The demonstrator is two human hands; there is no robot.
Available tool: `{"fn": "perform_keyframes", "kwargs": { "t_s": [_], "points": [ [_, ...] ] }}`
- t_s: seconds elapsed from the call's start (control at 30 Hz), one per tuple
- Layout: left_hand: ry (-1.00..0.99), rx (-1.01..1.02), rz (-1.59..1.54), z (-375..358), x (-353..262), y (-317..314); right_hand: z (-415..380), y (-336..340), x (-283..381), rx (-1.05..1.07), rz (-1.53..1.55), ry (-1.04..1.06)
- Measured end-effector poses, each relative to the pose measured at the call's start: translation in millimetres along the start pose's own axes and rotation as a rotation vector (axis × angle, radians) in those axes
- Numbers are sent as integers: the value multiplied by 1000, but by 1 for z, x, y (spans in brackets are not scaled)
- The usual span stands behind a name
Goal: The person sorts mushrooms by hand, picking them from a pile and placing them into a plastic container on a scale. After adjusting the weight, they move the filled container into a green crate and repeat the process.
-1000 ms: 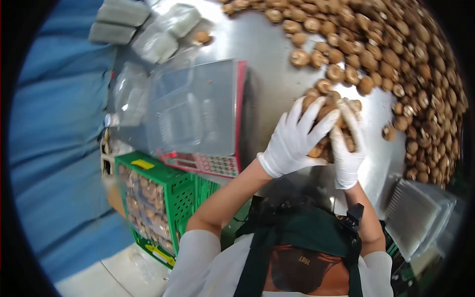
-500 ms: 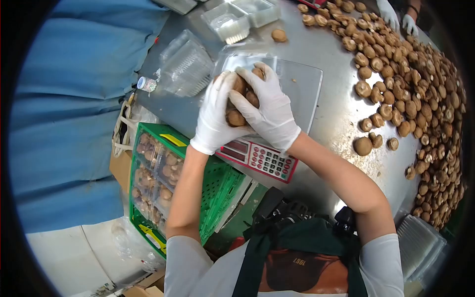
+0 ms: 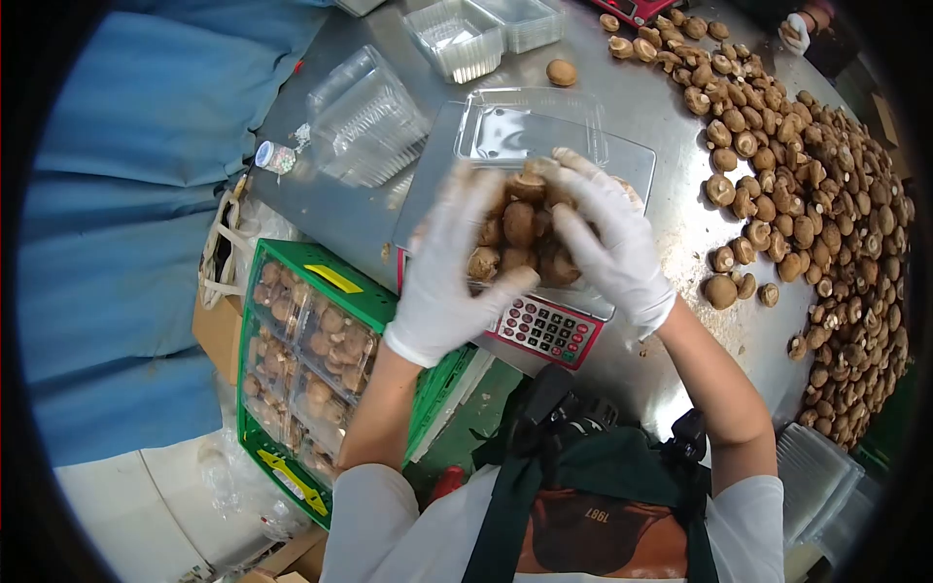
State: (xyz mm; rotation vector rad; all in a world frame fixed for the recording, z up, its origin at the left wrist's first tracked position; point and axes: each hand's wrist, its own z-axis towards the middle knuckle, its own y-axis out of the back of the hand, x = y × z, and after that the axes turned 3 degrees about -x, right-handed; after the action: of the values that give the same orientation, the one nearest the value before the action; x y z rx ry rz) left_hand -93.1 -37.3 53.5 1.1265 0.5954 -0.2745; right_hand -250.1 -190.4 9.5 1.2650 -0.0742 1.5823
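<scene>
Brown mushrooms [image 3: 519, 225] fill a clear plastic clamshell box, whose raised lid [image 3: 505, 146] leans away on the far side. Under the box is a digital scale [image 3: 546, 330] with a red-edged keypad. My left hand [image 3: 449, 267], in a white glove, is spread at the box's left side, its fingertips blurred by motion. On the right, my gloved right hand [image 3: 617, 233] has its fingers apart, their tips right over the mushrooms near the rim. Part of the box's edge is hidden behind both hands.
Loose mushrooms [image 3: 807, 223] form a large pile on the right of the metal table. Clear trays [image 3: 367, 121] are stacked left of the scale, with a small bottle [image 3: 275, 157] beside them. A green crate [image 3: 321, 262] holds packed boxes. At the far right is another person's gloved hand [image 3: 795, 34].
My hands have parted from their close cupping around the mushrooms, left hand outward and right hand to the right. More of the filled box shows. The other person's hands have shifted.
</scene>
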Motion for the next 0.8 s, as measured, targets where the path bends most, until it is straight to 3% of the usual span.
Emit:
{"fn": "perform_keyframes", "kwargs": {
  "t_s": [0.07, 0.13, 0.23, 0.37, 0.6, 0.73, 0.8],
  "points": [
    [-22, -226, 106, 1, 18, 17, 2, 8, -15, -98, 186, -20],
    [203, -482, -136, 2, 32, 32, 2, 36, -5, -222, 388, -219],
    [280, -678, -412, 9, 41, 62, -17, 69, -21, -310, 323, -392],
    [189, -602, -342, 22, 42, 73, -45, 73, -30, -277, 371, -469],
    [6, -370, -417, 47, 50, 20, -15, 38, -6, -112, -87, -158],
    [-64, -292, -118, 46, 46, -9, 11, 18, 2, -100, -500, 35],
    [-8, -356, -77, 50, 59, -14, 14, 15, -1, -110, -457, 30]
  ]
}}
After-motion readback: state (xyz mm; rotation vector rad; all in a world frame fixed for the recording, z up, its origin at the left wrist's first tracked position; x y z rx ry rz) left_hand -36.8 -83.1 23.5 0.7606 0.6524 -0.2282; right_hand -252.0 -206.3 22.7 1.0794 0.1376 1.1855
